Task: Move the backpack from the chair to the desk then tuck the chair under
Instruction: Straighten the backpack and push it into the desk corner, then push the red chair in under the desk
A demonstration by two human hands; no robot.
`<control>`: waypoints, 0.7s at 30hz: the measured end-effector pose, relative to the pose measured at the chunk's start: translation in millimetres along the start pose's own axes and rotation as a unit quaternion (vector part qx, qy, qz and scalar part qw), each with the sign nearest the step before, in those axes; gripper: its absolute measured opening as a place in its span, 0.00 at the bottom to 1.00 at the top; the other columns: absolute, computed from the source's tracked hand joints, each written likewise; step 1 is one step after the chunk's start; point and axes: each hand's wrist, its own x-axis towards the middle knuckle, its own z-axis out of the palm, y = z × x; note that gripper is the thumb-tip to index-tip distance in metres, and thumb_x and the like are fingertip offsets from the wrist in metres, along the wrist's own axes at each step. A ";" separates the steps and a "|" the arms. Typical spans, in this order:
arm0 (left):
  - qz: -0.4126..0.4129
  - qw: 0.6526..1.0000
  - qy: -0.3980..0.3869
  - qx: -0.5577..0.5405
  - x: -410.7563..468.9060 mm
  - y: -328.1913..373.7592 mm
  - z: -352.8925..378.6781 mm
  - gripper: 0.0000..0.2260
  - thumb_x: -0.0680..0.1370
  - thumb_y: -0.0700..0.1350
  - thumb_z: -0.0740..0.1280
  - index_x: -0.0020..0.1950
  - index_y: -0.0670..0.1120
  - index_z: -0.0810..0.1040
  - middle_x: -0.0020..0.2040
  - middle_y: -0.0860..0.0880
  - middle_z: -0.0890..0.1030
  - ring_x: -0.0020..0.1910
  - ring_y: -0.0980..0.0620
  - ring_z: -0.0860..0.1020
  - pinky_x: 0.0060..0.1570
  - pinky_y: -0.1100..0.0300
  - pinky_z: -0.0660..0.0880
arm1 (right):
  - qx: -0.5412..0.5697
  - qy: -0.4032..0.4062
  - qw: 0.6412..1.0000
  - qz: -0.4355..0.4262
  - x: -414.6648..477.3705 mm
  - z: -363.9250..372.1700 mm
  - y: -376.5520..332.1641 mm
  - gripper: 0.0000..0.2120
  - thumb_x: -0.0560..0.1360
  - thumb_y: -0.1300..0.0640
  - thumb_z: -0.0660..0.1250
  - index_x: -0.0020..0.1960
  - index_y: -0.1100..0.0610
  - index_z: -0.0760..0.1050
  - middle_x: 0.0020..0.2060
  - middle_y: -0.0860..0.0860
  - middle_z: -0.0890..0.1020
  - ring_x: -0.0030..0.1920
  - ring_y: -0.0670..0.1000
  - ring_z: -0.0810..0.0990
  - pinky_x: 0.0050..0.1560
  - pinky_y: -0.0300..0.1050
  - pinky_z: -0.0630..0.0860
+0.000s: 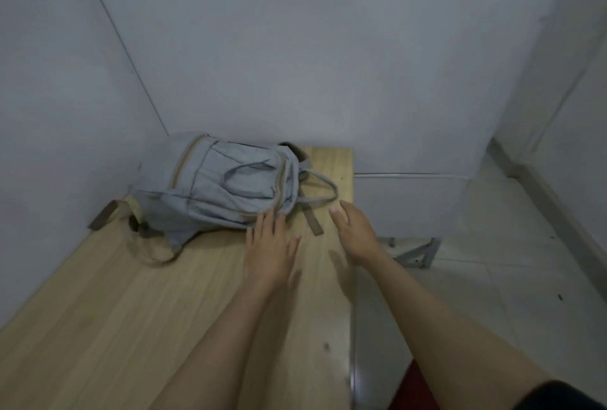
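A pale blue-grey backpack [216, 189] lies flat on the light wooden desk [131, 311], pushed into the far corner against the walls, its straps spilling toward the right and front. My left hand [271, 245] is flat with fingers apart, its fingertips touching the backpack's near edge. My right hand [356, 232] hovers open over the desk's right edge, just past a loose grey strap [313, 222], holding nothing. A red patch [414, 390] shows below the desk's right edge at the bottom; I cannot tell whether it is the chair.
White walls close the desk in at the left and back. A metal bracket [417, 252] is fixed to the wall below the desk's right side. Pale tiled floor [509, 261] stretches to the right, bounded by a grey skirting.
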 end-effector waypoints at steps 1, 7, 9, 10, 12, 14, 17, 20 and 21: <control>0.013 1.000 0.023 -0.008 -17.6 7.5 -6.3 0.24 0.80 0.53 0.52 0.74 0.45 0.55 0.77 0.45 0.56 0.76 0.47 0.50 0.73 0.49 0.49 | 0.002 0.000 1.000 -0.004 -22.1 -11.4 -3.2 0.27 0.80 0.46 0.53 0.73 0.60 0.60 0.74 0.57 0.64 0.74 0.57 0.61 0.73 0.51 0.58; 0.057 0.982 0.166 -0.070 -163.4 80.9 -55.1 0.18 0.79 0.49 0.59 0.67 0.42 0.69 0.66 0.40 0.72 0.67 0.43 0.67 0.64 0.50 0.64 | 0.000 0.011 0.999 -0.053 -191.3 -95.5 -10.9 0.27 0.80 0.47 0.54 0.74 0.60 0.59 0.74 0.57 0.64 0.73 0.56 0.62 0.72 0.50 0.59; 0.066 0.978 0.181 -0.084 -209.9 105.9 -69.8 0.16 0.79 0.48 0.59 0.64 0.43 0.72 0.63 0.41 0.75 0.63 0.42 0.70 0.59 0.49 0.68 | -0.002 0.011 0.998 -0.054 -245.9 -123.2 -8.0 0.26 0.80 0.47 0.56 0.74 0.59 0.60 0.73 0.57 0.65 0.72 0.56 0.64 0.71 0.50 0.61; 0.065 0.977 0.179 -0.097 -237.4 122.0 -77.8 0.15 0.79 0.48 0.59 0.63 0.44 0.72 0.62 0.42 0.76 0.61 0.42 0.72 0.57 0.49 0.69 | -0.008 0.016 0.999 -0.045 -279.4 -142.5 -3.7 0.26 0.80 0.48 0.56 0.73 0.59 0.61 0.72 0.57 0.67 0.71 0.56 0.66 0.70 0.51 0.63; 0.058 0.973 0.167 -0.148 -281.1 153.4 -93.3 0.13 0.78 0.49 0.59 0.59 0.45 0.75 0.56 0.43 0.80 0.56 0.42 0.75 0.51 0.50 0.71 | -0.015 0.034 0.999 -0.030 -334.4 -181.9 5.2 0.24 0.79 0.48 0.58 0.71 0.59 0.64 0.70 0.57 0.69 0.69 0.56 0.68 0.68 0.52 0.66; 0.039 0.970 0.150 -0.187 -312.9 180.9 -102.0 0.12 0.78 0.50 0.59 0.54 0.45 0.77 0.50 0.44 0.82 0.50 0.42 0.78 0.45 0.52 0.72 | -0.028 0.065 0.997 -0.019 -376.4 -218.2 14.9 0.22 0.79 0.49 0.59 0.69 0.59 0.66 0.69 0.57 0.71 0.68 0.56 0.70 0.67 0.51 0.67; 0.042 0.968 0.121 -0.215 -357.1 229.0 -107.2 0.14 0.78 0.51 0.59 0.49 0.44 0.78 0.47 0.42 0.83 0.47 0.41 0.78 0.43 0.52 0.73 | -0.053 0.116 0.992 0.013 -438.1 -274.6 35.5 0.22 0.79 0.50 0.59 0.68 0.60 0.68 0.67 0.57 0.73 0.67 0.56 0.71 0.65 0.50 0.67; 0.059 0.960 0.098 -0.257 -392.9 274.7 -105.2 0.15 0.78 0.51 0.59 0.47 0.42 0.79 0.45 0.43 0.83 0.45 0.42 0.78 0.40 0.53 0.72 | -0.072 0.155 0.985 0.032 -483.5 -315.0 57.8 0.20 0.78 0.50 0.59 0.66 0.60 0.70 0.65 0.57 0.75 0.66 0.56 0.72 0.65 0.50 0.67; 0.066 0.959 0.088 -0.262 -404.0 288.7 -103.0 0.15 0.78 0.51 0.59 0.47 0.42 0.79 0.44 0.43 0.83 0.44 0.43 0.78 0.40 0.53 0.74 | -0.076 0.167 0.982 0.037 -495.1 -324.9 65.3 0.20 0.78 0.50 0.60 0.65 0.60 0.71 0.64 0.57 0.76 0.66 0.56 0.72 0.65 0.49 0.67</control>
